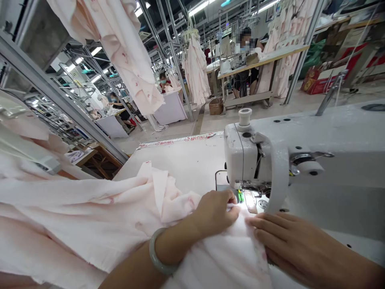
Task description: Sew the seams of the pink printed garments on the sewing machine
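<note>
Pale pink printed fabric [120, 212] spreads over the left of the table and runs under both my hands. My left hand [215, 210], with a bangle [156, 249] on its wrist, pinches a fold of the fabric just left of the needle area. Flat on the cloth's right side lies my right hand [288, 237], its fingers stretched out and pointing left. The white sewing machine [249, 152] stands over the fabric's far edge, where a lamp lights the spot by the presser foot. A small green piece [240, 196] sits beside the foot.
The white tabletop [186, 160] reaches away behind the fabric. Pink garments [129, 60] hang from a rail above left, near a metal post [66, 96]. Across the aisle a person [246, 48] sits at another sewing table [264, 60]. A basket [215, 106] stands on the floor.
</note>
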Demonstrator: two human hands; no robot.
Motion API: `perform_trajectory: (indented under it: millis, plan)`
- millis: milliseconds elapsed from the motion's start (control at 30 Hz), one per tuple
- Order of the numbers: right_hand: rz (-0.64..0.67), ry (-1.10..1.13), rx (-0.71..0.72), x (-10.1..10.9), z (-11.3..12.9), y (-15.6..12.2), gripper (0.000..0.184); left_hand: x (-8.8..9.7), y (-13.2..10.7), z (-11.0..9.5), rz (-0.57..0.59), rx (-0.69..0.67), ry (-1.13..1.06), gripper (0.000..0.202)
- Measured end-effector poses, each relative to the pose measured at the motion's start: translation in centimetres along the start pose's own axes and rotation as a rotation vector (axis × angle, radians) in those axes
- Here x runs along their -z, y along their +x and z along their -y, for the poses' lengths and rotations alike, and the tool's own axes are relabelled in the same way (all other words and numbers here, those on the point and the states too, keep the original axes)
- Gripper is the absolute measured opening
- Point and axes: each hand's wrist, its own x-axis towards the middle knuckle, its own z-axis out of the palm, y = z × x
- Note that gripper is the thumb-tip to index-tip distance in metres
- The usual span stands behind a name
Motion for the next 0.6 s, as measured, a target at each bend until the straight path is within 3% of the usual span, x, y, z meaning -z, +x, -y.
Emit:
perform_trajectory:
  millis: [367,500,600]
  plan:
    - [0.068,-0.097,-0.025,-0.1,-0.1,0.1,0.05,-0.7,-0.1,0.0,-0.038,-0.062,0.001,0.009]
    - [0.017,-0.121,-0.043,-0.7,0.1,-0.5,0.052,-0.5,0.0,-0.2,-0.102,-0.146,0.015,0.012]
    - [-0.001,-0.104,-0.058,-1.4,0.1,-1.0,0.052,-0.3,0.2,-0.6,-0.075,-0.139,0.085,0.009]
